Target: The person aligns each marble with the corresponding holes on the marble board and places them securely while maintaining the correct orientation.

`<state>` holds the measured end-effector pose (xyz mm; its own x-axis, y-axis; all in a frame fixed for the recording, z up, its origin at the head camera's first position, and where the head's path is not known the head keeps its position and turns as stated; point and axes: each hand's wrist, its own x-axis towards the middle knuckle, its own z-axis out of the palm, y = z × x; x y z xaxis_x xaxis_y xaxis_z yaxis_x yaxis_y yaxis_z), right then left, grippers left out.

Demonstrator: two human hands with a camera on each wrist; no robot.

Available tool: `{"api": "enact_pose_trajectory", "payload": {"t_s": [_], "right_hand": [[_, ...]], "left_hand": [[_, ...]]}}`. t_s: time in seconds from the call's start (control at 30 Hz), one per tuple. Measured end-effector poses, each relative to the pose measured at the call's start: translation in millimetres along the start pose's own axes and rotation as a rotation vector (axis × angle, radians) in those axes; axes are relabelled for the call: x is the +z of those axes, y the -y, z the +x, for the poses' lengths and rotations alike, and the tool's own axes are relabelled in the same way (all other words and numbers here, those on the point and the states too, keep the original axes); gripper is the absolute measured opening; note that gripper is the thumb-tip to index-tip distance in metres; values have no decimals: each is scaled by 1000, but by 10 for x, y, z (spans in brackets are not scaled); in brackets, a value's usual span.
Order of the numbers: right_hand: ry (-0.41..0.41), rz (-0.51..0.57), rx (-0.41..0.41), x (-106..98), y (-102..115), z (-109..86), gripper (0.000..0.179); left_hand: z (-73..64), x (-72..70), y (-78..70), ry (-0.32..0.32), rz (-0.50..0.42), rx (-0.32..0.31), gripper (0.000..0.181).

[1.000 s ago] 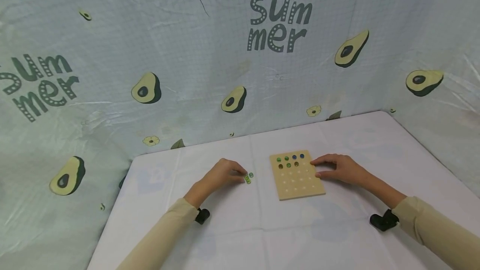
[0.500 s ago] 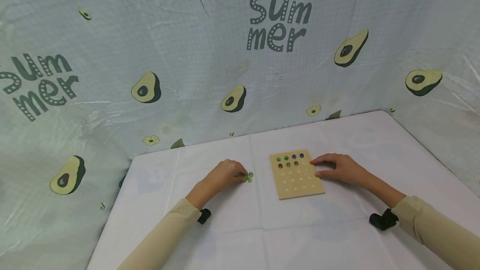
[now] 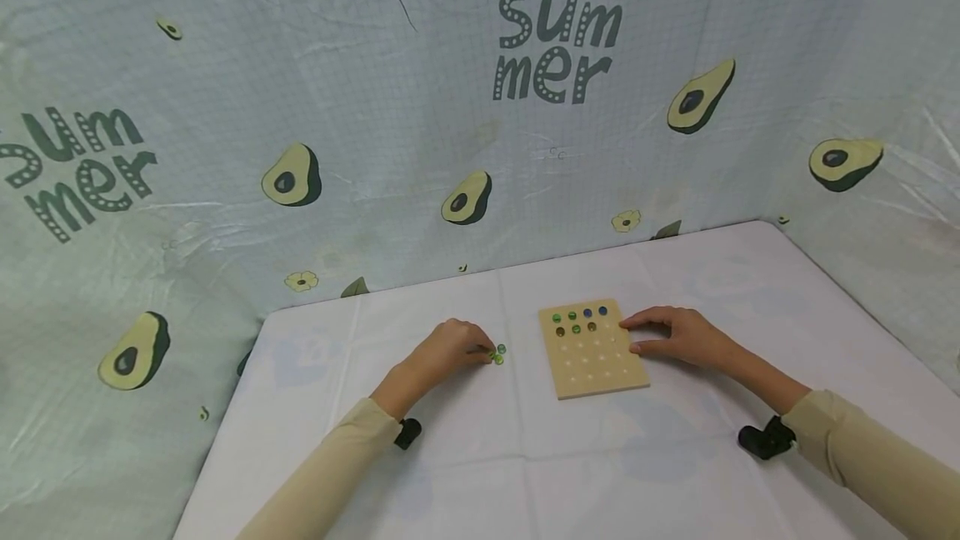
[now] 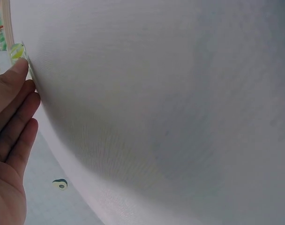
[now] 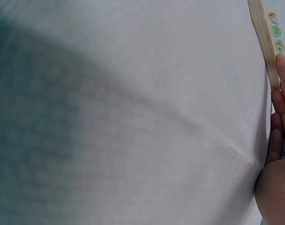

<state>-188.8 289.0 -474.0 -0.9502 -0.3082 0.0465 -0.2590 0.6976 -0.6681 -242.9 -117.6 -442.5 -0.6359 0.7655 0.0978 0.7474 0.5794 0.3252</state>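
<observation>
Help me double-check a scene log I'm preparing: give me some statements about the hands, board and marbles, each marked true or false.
1. The right hand touches the wooden marble board at its right edge. True.
2. The board's farthest row holds two green marbles and two blue marbles. True.
3. The left hand is at the blue marbles. False: its fingertips are at the loose glass marbles.
4. The board is round. False: it is four-sided.
5. The loose glass marbles lie to the left of the board. True.
6. Marbles sit in every row of the board. False: they sit only in the two farthest rows.
</observation>
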Motion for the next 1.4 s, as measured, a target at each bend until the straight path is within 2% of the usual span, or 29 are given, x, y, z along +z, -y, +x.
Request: {"api": "enact_pose_trajectory", "payload": {"t_s": [0.13, 0.53, 0.9, 1.1, 1.4], "right_hand": [[1, 7, -1, 11, 0, 0, 45], [-1, 2, 6, 17, -13, -1, 44], [-6, -3, 4, 22, -20, -3, 44], [-4, 1, -10, 6, -9, -4, 44], [-1, 10, 1, 7, -18, -7, 44]], "left_hand": [[-28, -4, -6, -11, -26, -15, 16], [-82, -157, -57, -126, -58, -77, 18], [-63, -218, -64, -206, -55, -31, 18], [-36, -237, -87, -220, -67, -23, 19], [29, -261, -200, -235, -70, -20, 19]]}}
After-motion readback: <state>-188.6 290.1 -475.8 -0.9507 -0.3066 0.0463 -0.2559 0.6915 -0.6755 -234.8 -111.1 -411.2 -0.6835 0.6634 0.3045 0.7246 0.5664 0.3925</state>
